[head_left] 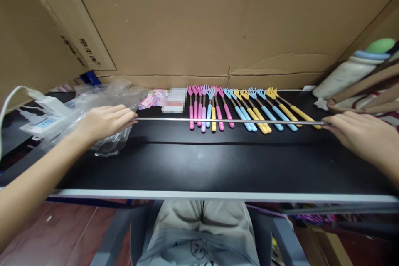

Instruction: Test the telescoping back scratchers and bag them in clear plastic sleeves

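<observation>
A thin metal rod [174,119], seemingly an extended telescopic back scratcher, stretches level across the table between my hands. My left hand [107,122] is closed around its left end, where a little purple shows at the fingertips. Its right end is gripped by my right hand [355,133]; both end pieces are hidden in the fingers. Behind the rod lies a row of back scratchers with claw heads, among them a pink one [191,118], a purple one [203,120], a blue one [247,121] and a yellow one [301,115]. Their handles point toward me.
Crumpled clear plastic bags [109,143] lie at the left beside a white power strip [46,122] with a charger. Small printed cards [152,99] sit left of the row. A white bottle [346,75] and a brown bag [346,102] stand at the right. Cardboard walls [174,20] enclose the back.
</observation>
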`<state>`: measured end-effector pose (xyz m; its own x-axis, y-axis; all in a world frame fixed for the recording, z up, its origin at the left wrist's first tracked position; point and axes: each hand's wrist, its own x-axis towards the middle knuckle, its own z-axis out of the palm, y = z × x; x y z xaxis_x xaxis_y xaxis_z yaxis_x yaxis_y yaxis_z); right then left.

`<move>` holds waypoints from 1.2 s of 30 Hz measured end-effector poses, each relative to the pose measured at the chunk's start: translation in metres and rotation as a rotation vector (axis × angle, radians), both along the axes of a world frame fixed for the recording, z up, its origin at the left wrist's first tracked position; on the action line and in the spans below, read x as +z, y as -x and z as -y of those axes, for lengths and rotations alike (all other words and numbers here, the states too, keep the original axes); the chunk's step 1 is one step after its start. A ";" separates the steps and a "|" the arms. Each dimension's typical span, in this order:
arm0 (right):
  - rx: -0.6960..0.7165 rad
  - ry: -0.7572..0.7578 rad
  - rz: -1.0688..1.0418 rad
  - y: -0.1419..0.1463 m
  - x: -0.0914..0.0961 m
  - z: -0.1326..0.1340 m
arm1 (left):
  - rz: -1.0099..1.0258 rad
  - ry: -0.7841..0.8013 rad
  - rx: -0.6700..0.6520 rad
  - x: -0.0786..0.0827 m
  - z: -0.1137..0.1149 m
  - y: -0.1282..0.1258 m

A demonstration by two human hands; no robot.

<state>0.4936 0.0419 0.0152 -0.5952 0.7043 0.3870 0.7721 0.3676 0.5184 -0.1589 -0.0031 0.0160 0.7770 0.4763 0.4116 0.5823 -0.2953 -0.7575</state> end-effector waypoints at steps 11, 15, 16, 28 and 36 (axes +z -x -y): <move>0.246 -0.140 -0.053 0.138 0.005 0.042 | 0.132 0.099 -0.226 0.001 0.001 -0.102; 0.386 -0.057 -0.127 0.187 -0.004 0.051 | 0.172 0.162 -0.287 -0.003 0.009 -0.147; 0.396 -0.032 -0.141 0.196 -0.007 0.053 | 0.181 0.181 -0.292 -0.004 0.011 -0.156; 0.388 0.132 -0.184 0.240 -0.012 0.056 | 0.237 0.296 -0.271 -0.008 0.014 -0.192; 0.347 0.165 -0.237 0.226 0.004 0.035 | 0.285 0.209 -0.238 0.008 0.004 -0.178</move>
<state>0.2673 0.0065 0.0190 -0.7155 0.5424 0.4403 0.6789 0.6885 0.2552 0.0190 -0.0071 0.0240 0.7443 0.3931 0.5398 0.6568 -0.5770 -0.4854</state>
